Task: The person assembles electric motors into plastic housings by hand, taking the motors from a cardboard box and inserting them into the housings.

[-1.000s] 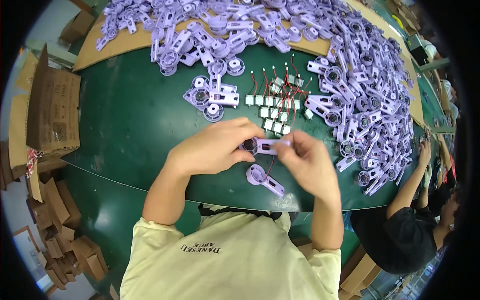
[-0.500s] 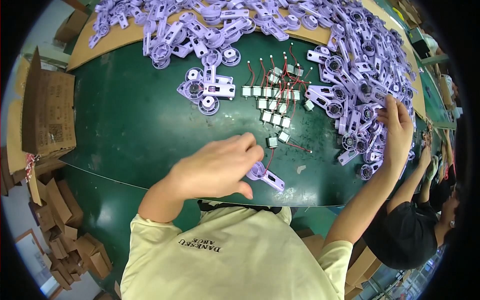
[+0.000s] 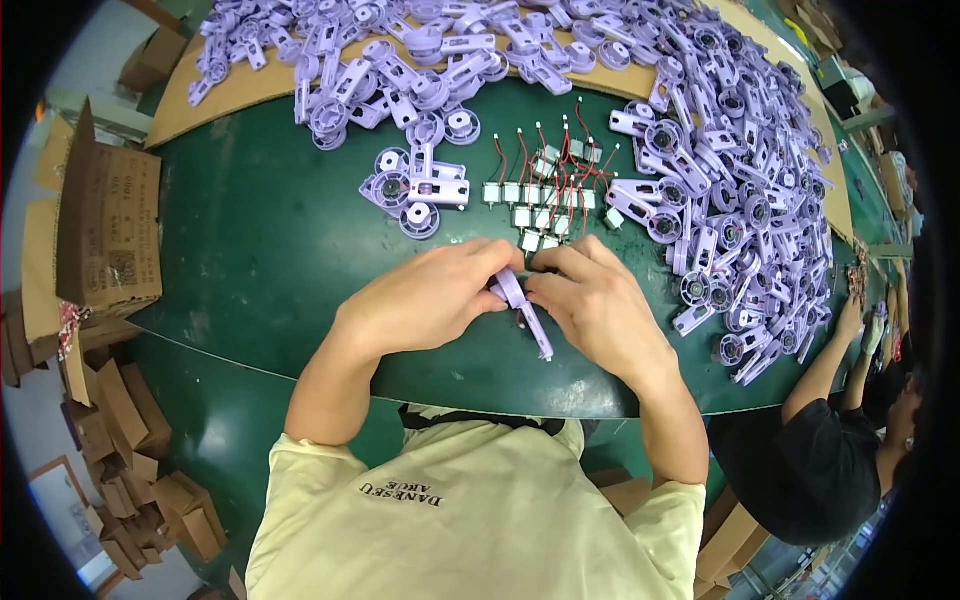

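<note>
My left hand grips a light purple plastic housing, which has a round end and a narrow arm and is tilted up on its edge above the table. Its round end lies between my left thumb and fingers. My right hand meets it from the other side, fingers curled in and pinched close to the round end; what they hold, if anything, is hidden. Just beyond my fingers stand small silver motors with red wires, set in loose rows. Left of them, several similar purple housings lie in a small cluster.
Large heaps of purple housings cover cardboard at the back and right of the green table. An open carton stands at the left edge. Another person in a black sleeve works at the right.
My right hand has come back from the right-hand heap to meet my left. The housing that lay flat under my left hand is now lifted and tilted on edge.
</note>
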Motion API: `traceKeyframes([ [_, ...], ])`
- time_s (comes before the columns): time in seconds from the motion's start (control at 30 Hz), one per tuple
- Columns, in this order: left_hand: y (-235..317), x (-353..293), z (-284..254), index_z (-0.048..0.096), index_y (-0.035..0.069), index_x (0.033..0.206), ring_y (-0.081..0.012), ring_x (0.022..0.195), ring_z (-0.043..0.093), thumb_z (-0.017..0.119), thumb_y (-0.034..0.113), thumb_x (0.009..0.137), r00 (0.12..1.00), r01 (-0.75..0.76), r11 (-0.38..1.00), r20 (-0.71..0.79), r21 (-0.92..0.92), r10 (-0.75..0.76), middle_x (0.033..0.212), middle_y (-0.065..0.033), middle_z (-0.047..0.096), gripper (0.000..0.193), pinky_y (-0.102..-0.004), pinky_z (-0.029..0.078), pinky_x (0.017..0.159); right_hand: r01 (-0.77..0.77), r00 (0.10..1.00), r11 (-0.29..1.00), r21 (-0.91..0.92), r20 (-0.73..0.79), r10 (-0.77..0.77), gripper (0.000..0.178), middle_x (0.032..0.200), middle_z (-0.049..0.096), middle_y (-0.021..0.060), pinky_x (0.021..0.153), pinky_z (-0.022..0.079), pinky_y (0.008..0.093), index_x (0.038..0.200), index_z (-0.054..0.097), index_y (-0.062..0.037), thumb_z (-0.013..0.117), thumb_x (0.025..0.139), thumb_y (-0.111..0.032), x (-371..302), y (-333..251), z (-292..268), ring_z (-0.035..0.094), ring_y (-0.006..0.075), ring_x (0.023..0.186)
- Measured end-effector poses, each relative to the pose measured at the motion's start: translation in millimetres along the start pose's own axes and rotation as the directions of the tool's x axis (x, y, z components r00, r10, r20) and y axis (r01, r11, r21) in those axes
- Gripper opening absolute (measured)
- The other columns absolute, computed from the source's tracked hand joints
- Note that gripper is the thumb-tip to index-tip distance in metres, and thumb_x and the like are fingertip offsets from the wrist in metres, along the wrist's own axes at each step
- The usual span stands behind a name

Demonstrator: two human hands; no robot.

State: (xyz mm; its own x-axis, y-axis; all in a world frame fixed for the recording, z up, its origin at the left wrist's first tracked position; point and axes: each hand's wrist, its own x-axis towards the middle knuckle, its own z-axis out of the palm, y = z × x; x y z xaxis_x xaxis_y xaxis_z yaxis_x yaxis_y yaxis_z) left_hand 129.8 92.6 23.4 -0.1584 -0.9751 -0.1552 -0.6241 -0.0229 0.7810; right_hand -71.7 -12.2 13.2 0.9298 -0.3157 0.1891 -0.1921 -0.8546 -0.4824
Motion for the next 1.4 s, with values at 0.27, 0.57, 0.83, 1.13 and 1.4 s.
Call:
traceKeyframes([
  [0.27, -9.0, 14.6, 1.7, 0.047, 0.001, 0.132, -0.0211, 0.111, 0.061, 0.049, -0.005, 0.095, 0.965, -0.2, 0.82, -0.252, -0.536, 0.071, 0.144, -0.0149, 0.041, 0.037, -0.0331, 0.053, 0.09, -0.423, 0.886, 0.745, 0.516, 0.065, 0.458, 0.011, 0.072, 0.066, 0.0143, 0.055, 0.052, 0.0358, 0.095, 0.06, 0.0012, 0.058, 0.092, -0.009, 27.4, -11.2, -22.3, 0.067, 0.028, 0.063],
  [0.57, -15.6, 20.3, 11.2, 0.048, 0.0, 0.131, -0.0169, 0.088, 0.066, 0.064, 0.003, 0.092, 0.954, -0.216, 0.678, -0.299, -0.703, -0.005, 0.111, -0.0097, 0.059, 0.042, -0.0302, 0.055, 0.077, -0.291, 0.915, 0.442, 0.848, 0.111, 0.388, 0.029, 0.094, 0.062, 0.0081, 0.062, 0.053, 0.0254, 0.117, 0.057, 0.0047, 0.064, 0.09, -0.003, 16.3, 4.5, -6.7, 0.066, 0.0124, 0.073],
  [0.83, -19.8, 24.9, 6.4, 0.045, -0.002, 0.137, -0.0173, 0.08, 0.066, 0.063, 0.023, 0.095, 0.987, -0.113, 0.482, -0.153, -0.869, -0.044, 0.109, -0.0093, 0.062, 0.051, -0.0313, 0.057, 0.071, -0.194, 0.883, 0.409, 0.892, -0.023, 0.469, 0.021, 0.097, 0.065, 0.0071, 0.065, 0.056, 0.0253, 0.112, 0.06, 0.0022, 0.06, 0.092, 0.001, 14.9, -10.5, -11.2, 0.067, 0.0105, 0.079],
  [1.13, -17.5, 25.3, 9.2, 0.043, -0.001, 0.138, -0.023, 0.099, 0.066, 0.058, 0.01, 0.097, 0.985, -0.115, 0.411, -0.157, -0.904, -0.07, 0.122, -0.0122, 0.058, 0.045, -0.0336, 0.057, 0.084, -0.185, 0.811, 0.748, 0.637, -0.331, 0.483, 0.026, 0.089, 0.065, 0.0077, 0.056, 0.05, 0.0261, 0.107, 0.065, -0.002, 0.073, 0.083, -0.003, 15.7, -8.2, -5.2, 0.061, 0.0111, 0.067],
  [1.4, -14.8, 28.7, 23.3, 0.048, -0.003, 0.131, -0.0198, 0.111, 0.06, 0.059, 0.007, 0.096, 0.974, -0.165, 0.496, -0.219, -0.852, -0.053, 0.126, -0.0109, 0.056, 0.038, -0.0347, 0.051, 0.097, -0.264, 0.81, 0.684, 0.68, -0.229, 0.54, 0.025, 0.088, 0.066, 0.0067, 0.056, 0.049, 0.0244, 0.105, 0.064, -0.0017, 0.074, 0.082, -0.004, 13.4, -10.6, -4.8, 0.065, 0.0117, 0.071],
])
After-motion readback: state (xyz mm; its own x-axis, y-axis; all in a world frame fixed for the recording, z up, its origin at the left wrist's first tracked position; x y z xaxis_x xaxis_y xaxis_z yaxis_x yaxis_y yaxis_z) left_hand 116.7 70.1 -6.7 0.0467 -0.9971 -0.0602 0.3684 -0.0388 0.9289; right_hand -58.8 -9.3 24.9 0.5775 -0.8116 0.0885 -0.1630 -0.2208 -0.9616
